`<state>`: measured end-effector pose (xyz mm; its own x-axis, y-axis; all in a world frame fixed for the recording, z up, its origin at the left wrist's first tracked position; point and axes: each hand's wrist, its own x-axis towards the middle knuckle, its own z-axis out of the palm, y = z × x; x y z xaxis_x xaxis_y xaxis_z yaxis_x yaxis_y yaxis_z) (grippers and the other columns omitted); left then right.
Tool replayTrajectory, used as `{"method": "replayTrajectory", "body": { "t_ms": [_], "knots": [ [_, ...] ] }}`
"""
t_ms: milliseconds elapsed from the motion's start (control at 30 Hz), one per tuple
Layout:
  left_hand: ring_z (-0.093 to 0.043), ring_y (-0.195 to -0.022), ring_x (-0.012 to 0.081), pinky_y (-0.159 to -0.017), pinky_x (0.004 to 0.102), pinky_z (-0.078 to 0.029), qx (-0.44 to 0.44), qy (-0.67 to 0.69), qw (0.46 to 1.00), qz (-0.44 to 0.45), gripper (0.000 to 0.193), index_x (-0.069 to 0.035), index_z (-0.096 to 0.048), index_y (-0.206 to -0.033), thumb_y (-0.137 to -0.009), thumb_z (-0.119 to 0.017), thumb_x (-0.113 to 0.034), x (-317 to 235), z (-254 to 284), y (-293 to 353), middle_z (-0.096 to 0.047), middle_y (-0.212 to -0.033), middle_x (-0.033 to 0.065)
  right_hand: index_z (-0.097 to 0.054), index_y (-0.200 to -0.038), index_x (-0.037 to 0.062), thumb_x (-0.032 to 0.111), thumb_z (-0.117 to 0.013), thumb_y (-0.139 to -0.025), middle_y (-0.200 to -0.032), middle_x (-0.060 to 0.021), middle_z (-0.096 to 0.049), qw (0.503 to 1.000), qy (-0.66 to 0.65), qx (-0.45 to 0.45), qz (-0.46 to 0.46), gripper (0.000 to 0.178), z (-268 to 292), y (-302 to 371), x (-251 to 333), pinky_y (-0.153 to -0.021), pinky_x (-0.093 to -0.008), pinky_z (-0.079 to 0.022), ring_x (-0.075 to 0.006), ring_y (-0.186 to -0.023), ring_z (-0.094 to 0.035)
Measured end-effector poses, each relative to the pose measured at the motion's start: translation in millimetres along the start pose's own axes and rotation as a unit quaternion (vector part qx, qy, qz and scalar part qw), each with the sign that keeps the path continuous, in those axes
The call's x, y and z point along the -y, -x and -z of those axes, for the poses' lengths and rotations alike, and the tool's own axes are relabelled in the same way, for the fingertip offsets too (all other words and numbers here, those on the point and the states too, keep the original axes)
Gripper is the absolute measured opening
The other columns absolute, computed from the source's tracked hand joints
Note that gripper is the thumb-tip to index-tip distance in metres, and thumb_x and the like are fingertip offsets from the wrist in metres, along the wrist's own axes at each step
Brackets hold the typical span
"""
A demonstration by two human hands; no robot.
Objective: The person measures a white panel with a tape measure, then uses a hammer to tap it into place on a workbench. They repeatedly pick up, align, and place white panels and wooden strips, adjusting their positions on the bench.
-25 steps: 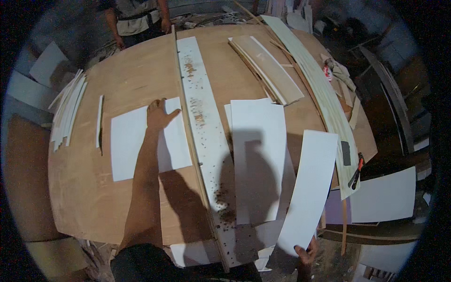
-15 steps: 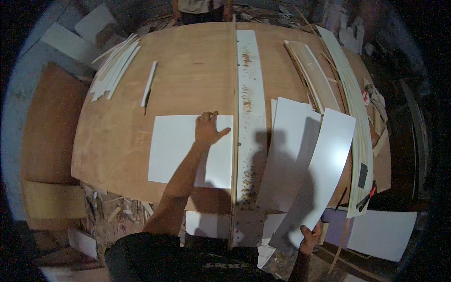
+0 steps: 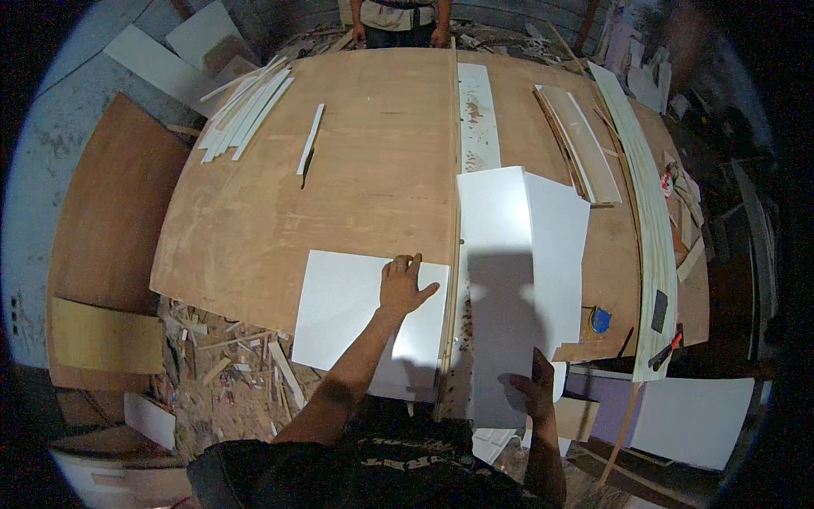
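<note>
My left hand (image 3: 405,287) lies with its fingers spread on a white rectangular panel (image 3: 335,310). That panel's right side runs along a long wooden strip (image 3: 455,170) standing up from the table. With my right hand (image 3: 534,388) I grip the lower right edge of a long white panel (image 3: 496,212). This panel lies to the right of the wooden strip, over a pitted white strip (image 3: 478,102) whose far end still shows. Partly beneath it, on its right, is another white panel (image 3: 560,225).
The large brown board tabletop (image 3: 373,127) carries thin white strips (image 3: 259,110) at far left, stacked pieces (image 3: 581,140) at far right, a blue tape measure (image 3: 600,320), a long pale plank (image 3: 644,204) and a red-black cutter (image 3: 666,349). Another person (image 3: 400,21) stands opposite. Scraps (image 3: 246,365) litter the floor.
The long panel has swung left onto the pitted strip with my right hand. My left hand and its panel now sit lower in view, nearer me. The tape measure has come into sight.
</note>
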<state>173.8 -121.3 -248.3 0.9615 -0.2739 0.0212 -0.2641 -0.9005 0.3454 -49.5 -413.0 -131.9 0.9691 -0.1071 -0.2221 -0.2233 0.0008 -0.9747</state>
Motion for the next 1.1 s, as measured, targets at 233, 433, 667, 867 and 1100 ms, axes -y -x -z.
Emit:
{"method": "replayTrajectory", "body": {
  "t_ms": [233,433,667,867,1100],
  "knots": [
    [-0.053,-0.134,0.0299,-0.108,0.0445,-0.047,0.051,0.876,0.474,0.075,0.087,-0.006,-0.031,-0.157,-0.097,-0.058,-0.062,41.2,63.0,55.9,-0.052,-0.146,0.0149,-0.061,-0.132,-0.0008,0.030,-0.085,-0.079,-0.122,-0.0212,-0.069,0.980,0.071,0.182,-0.039,0.066,-49.9,-38.8,0.4,-0.100,-0.0443,-0.050,-0.0320,-0.118,-0.064],
    [-0.068,-0.082,0.0221,-0.062,0.0354,-0.057,-0.026,0.751,0.592,0.290,0.053,0.003,-0.053,-0.120,-0.097,-0.069,-0.042,105.8,114.5,118.6,-0.066,-0.109,0.0171,-0.055,-0.142,0.0020,0.042,-0.078,-0.086,-0.139,-0.0209,-0.060,0.866,0.357,0.345,-0.062,0.073,-133.7,-127.4,31.8,-0.115,-0.0421,-0.040,-0.0328,-0.135,-0.052],
    [-0.068,-0.105,0.0311,-0.083,0.0438,-0.064,-0.220,0.834,0.426,0.271,0.055,0.004,-0.052,-0.134,-0.106,-0.053,-0.044,271.3,130.4,157.9,-0.064,-0.123,0.0187,-0.063,-0.130,0.0082,0.031,-0.061,-0.096,-0.131,-0.0158,-0.066,0.837,0.478,0.041,0.264,0.041,-244.2,-171.1,18.9,-0.101,-0.0445,-0.052,-0.0339,-0.118,-0.064],
    [-0.070,-0.099,0.0297,-0.074,0.0422,-0.066,-0.311,0.743,0.480,0.348,0.058,0.001,-0.048,-0.140,-0.106,-0.051,-0.047,438.8,137.6,214.3,-0.065,-0.121,0.0189,-0.071,-0.122,0.0138,0.045,-0.057,-0.103,-0.119,-0.0129,-0.073,0.928,0.236,0.288,-0.005,0.040,-350.7,1.4,-140.3,-0.089,-0.0501,-0.055,-0.0267,-0.102,-0.069],
    [-0.066,-0.111,0.0394,-0.099,0.0502,-0.055,-0.162,0.700,0.540,0.438,0.092,0.003,-0.037,-0.148,-0.094,-0.055,-0.070,507.8,126.4,226.1,-0.060,-0.127,0.0283,-0.061,-0.118,0.0004,0.046,-0.041,-0.110,-0.098,-0.0101,-0.066,0.956,-0.168,0.086,-0.223,0.051,-409.1,55.5,-202.9,-0.082,-0.0406,-0.051,-0.0231,-0.092,-0.062]
  ]
}}
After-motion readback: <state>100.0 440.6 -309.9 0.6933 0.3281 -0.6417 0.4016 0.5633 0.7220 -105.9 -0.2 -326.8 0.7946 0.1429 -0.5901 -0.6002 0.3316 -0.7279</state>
